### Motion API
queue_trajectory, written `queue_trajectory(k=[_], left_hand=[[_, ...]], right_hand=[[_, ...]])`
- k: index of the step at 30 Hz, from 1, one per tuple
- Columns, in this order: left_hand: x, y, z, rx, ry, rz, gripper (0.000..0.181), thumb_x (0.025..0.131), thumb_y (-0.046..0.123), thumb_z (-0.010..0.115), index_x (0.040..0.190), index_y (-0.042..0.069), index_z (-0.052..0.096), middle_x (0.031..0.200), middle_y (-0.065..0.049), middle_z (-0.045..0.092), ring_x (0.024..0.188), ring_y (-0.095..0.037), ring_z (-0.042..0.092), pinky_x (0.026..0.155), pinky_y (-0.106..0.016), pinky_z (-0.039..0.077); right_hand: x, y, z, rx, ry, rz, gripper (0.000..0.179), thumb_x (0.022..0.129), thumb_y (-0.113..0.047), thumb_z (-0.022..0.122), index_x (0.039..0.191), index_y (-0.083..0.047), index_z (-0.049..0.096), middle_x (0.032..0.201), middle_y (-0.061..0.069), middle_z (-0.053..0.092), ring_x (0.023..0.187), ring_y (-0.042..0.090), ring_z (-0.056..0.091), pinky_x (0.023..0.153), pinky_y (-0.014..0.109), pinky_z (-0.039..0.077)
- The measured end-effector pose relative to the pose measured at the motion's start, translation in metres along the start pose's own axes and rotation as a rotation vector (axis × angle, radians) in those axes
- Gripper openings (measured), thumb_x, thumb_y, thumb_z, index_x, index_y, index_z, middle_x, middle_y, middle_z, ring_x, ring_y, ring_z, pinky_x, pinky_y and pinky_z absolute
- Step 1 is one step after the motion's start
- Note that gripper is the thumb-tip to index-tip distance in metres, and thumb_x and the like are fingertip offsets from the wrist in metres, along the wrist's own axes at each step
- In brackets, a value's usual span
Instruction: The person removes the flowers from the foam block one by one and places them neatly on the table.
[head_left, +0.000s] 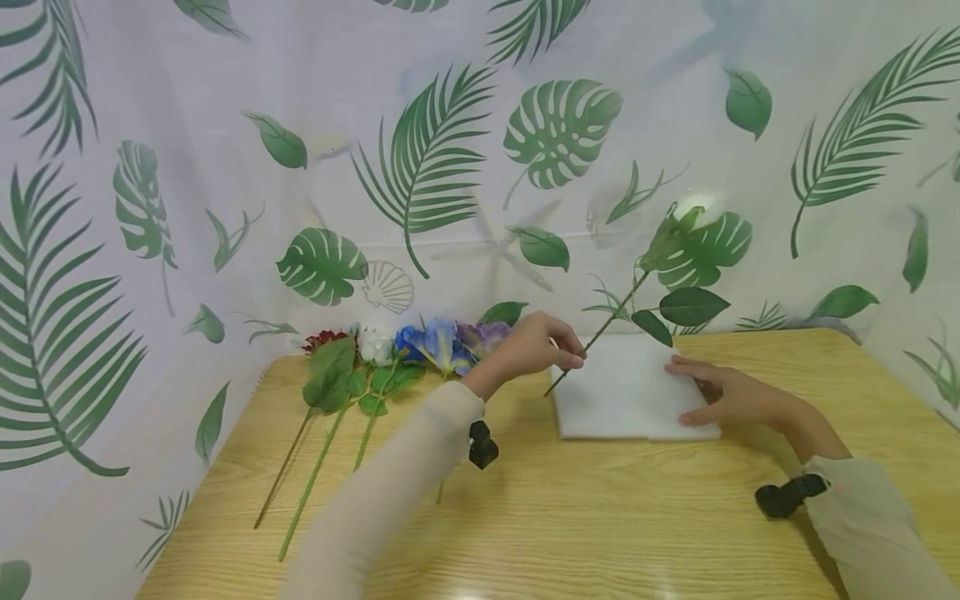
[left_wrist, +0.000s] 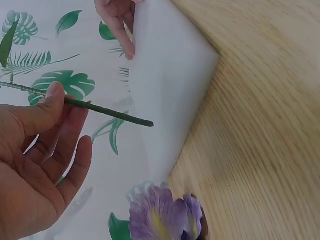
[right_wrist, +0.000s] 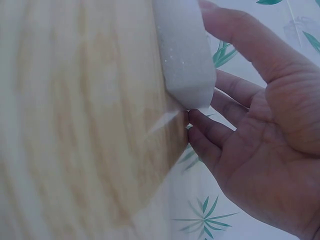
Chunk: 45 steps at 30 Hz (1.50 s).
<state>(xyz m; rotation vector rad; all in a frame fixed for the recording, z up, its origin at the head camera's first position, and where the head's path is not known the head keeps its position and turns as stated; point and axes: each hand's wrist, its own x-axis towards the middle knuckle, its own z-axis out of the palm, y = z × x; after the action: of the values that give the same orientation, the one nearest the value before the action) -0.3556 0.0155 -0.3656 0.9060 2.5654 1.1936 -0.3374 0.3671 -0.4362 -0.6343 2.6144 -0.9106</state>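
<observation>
My left hand (head_left: 536,346) pinches a white artificial rose (head_left: 701,208) by its green stem, low down between thumb and fingers. The stem's cut end (left_wrist: 145,122) points down over the left part of a white foam slab (head_left: 618,400), apart from it in the left wrist view. The bloom leans up and to the right, with dark leaves below it. My right hand (head_left: 735,398) holds the slab's right edge, the thumb near its front corner and the fingers farther back. In the right wrist view the fingers (right_wrist: 215,127) touch the slab's edge (right_wrist: 187,65).
Several other artificial flowers lie at the table's left: a dark red one (head_left: 324,340), a white one (head_left: 377,345), a blue one (head_left: 442,343) and a purple one (head_left: 487,337). Their stems reach toward the front of the wooden table (head_left: 600,517). A leaf-patterned cloth (head_left: 465,275) hangs behind.
</observation>
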Motion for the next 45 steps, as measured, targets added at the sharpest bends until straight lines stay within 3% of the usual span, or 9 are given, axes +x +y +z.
queue_trajectory(k=[9,13,15,18,20,22,33,37,45], left_hand=[[-0.025,-0.008,-0.016,-0.006,-0.003,-0.054,0.008,0.093,0.013,0.076,0.096,0.006,0.079,0.091,-0.008,0.076,0.080,-0.013,0.067,0.070,-0.021,0.056],[-0.035,-0.016,-0.021,-0.056,0.006,-0.064,0.008,0.092,0.011,0.076,0.093,0.003,0.078,0.087,-0.010,0.076,0.077,-0.016,0.068,0.070,-0.024,0.058],[-0.039,-0.020,-0.023,-0.068,0.015,-0.072,0.008,0.092,0.011,0.076,0.093,0.003,0.077,0.087,-0.010,0.076,0.076,-0.016,0.069,0.071,-0.025,0.059],[-0.047,-0.024,-0.026,-0.074,0.024,-0.099,0.009,0.092,0.012,0.076,0.095,0.003,0.077,0.090,-0.012,0.077,0.074,-0.013,0.070,0.074,-0.029,0.061],[-0.051,-0.027,-0.027,-0.078,0.028,-0.107,0.010,0.093,0.012,0.076,0.096,0.002,0.077,0.096,-0.013,0.077,0.075,-0.012,0.070,0.076,-0.031,0.062],[-0.055,-0.029,-0.027,-0.089,0.031,-0.116,0.011,0.093,0.011,0.076,0.096,0.001,0.077,0.100,-0.014,0.077,0.075,-0.012,0.071,0.078,-0.034,0.062],[-0.081,-0.039,-0.025,-0.136,-0.021,-0.191,0.012,0.092,0.013,0.077,0.099,0.003,0.078,0.085,-0.011,0.077,0.088,-0.039,0.075,0.088,-0.051,0.060],[-0.088,-0.042,-0.022,-0.140,-0.032,-0.204,0.012,0.092,0.013,0.077,0.097,0.003,0.078,0.085,-0.011,0.077,0.086,-0.037,0.075,0.086,-0.049,0.061],[-0.095,-0.052,-0.015,-0.223,-0.059,-0.253,0.008,0.089,0.008,0.079,0.092,0.001,0.077,0.082,-0.009,0.077,0.071,-0.017,0.074,0.078,-0.042,0.064]], right_hand=[[0.001,0.001,0.000,0.020,-0.011,0.001,0.087,0.086,-0.032,0.082,0.157,-0.007,0.039,0.167,0.025,0.020,0.151,0.054,0.018,0.104,0.004,0.029],[0.002,0.000,0.000,-0.006,-0.014,0.016,0.088,0.086,-0.033,0.082,0.157,-0.007,0.037,0.167,0.026,0.021,0.150,0.054,0.020,0.119,0.034,0.036],[0.002,-0.001,0.000,-0.018,-0.016,0.020,0.088,0.087,-0.034,0.081,0.157,-0.007,0.037,0.166,0.026,0.022,0.150,0.054,0.021,0.119,0.045,0.035],[0.001,-0.001,0.000,-0.016,-0.014,0.011,0.087,0.087,-0.035,0.081,0.157,-0.006,0.038,0.166,0.027,0.022,0.150,0.054,0.021,0.117,0.026,0.036],[0.000,-0.002,0.000,-0.019,-0.009,0.014,0.087,0.087,-0.037,0.081,0.157,-0.007,0.038,0.167,0.026,0.022,0.151,0.053,0.021,0.108,0.008,0.031],[0.000,-0.002,0.000,-0.024,-0.004,0.014,0.087,0.087,-0.037,0.081,0.157,-0.008,0.039,0.167,0.025,0.022,0.151,0.053,0.021,0.101,0.001,0.028],[0.001,0.000,0.000,0.024,-0.014,-0.002,0.086,0.087,-0.032,0.081,0.157,-0.004,0.038,0.166,0.027,0.020,0.151,0.054,0.019,0.095,-0.005,0.023],[0.002,0.001,0.000,0.032,-0.014,0.002,0.087,0.087,-0.032,0.081,0.157,-0.004,0.037,0.167,0.027,0.020,0.151,0.054,0.019,0.094,-0.005,0.023],[0.001,0.000,-0.001,0.044,-0.017,0.012,0.088,0.087,-0.032,0.081,0.157,-0.004,0.036,0.167,0.027,0.018,0.151,0.055,0.017,0.095,-0.005,0.025]])
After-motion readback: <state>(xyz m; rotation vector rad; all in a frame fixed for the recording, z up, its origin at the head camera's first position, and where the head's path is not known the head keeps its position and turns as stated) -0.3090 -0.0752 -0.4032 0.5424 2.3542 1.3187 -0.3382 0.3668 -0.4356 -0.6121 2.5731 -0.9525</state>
